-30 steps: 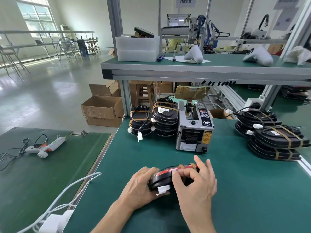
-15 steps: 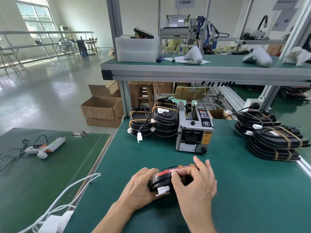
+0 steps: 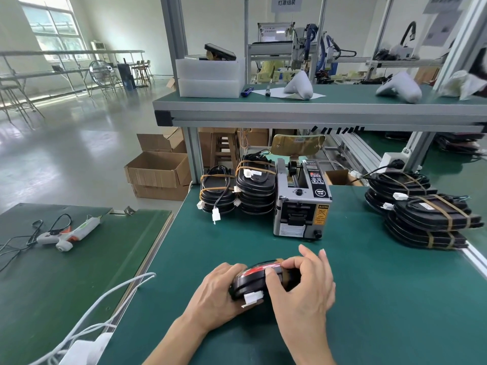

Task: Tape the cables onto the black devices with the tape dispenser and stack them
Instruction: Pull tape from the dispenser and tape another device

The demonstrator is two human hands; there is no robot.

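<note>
Black device [image 3: 253, 281] on edge, long axis left-right, gripped by left hand [image 3: 218, 293], right hand [image 3: 303, 288] pinching it

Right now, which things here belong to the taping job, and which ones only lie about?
Job: black device held by left hand and right hand; tape dispenser; taped stacks.
Lying about: glue gun; cardboard boxes; foam blocks.

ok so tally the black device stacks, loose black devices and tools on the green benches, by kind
stacks of black devices: 4
loose black device: 1
tape dispenser: 1
glue gun: 1
total: 7
</note>
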